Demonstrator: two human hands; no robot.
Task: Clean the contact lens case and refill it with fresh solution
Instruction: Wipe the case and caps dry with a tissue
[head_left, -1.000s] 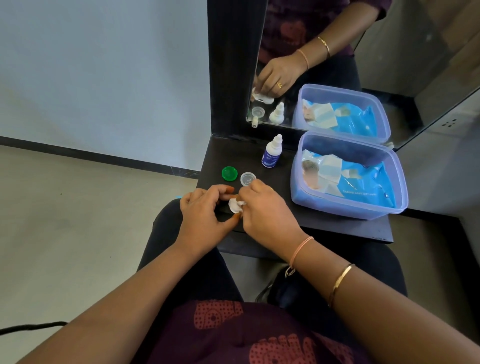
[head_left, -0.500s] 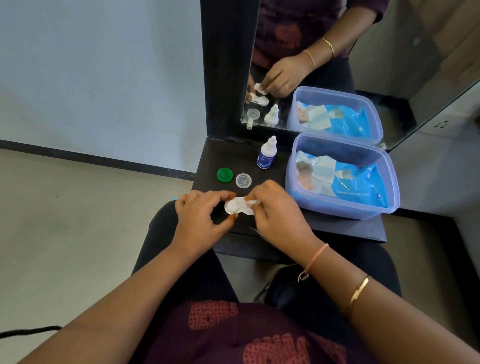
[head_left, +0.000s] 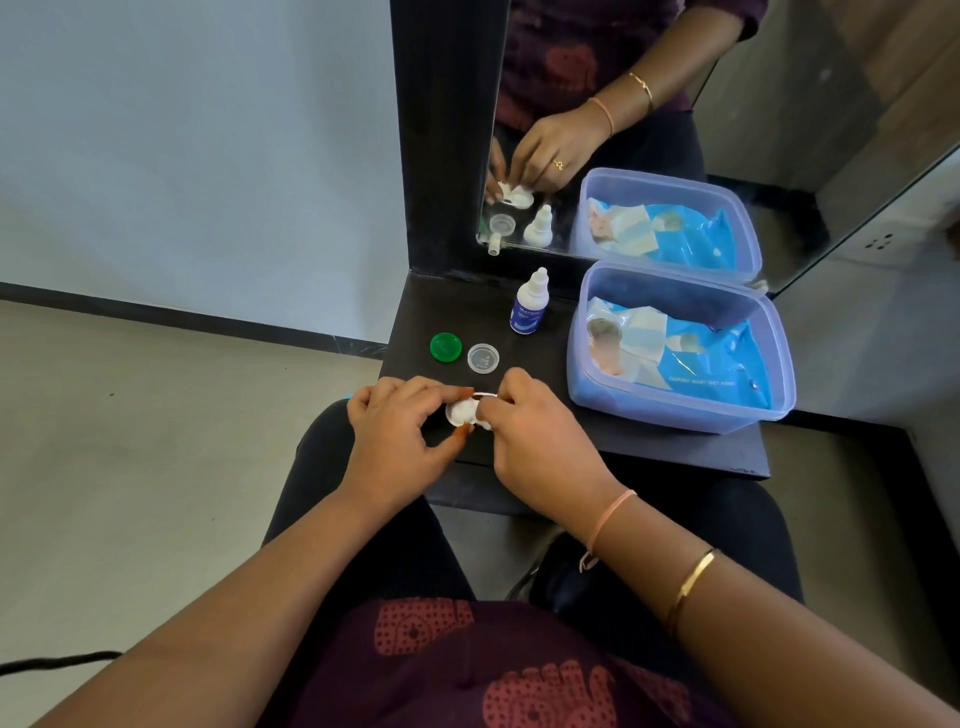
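White lens case (head_left: 459, 411) held above front edge of shelf (head_left: 649, 447). Left hand (head_left: 402, 441) pinches one end, right hand (head_left: 540, 447) pinches other. Likely light, rigid, slippery when wet; grip by rims.

The bench (head_left: 649, 447) is matt and smooth. The tub (head_left: 675, 411) is translucent plastic, the wet-wipes pack (head_left: 711, 364) inside glossy film. The green cap (head_left: 445, 347) is shiny plastic, the clear cap (head_left: 483, 358) translucent, the lens case (head_left: 460, 410) smooth white plastic.
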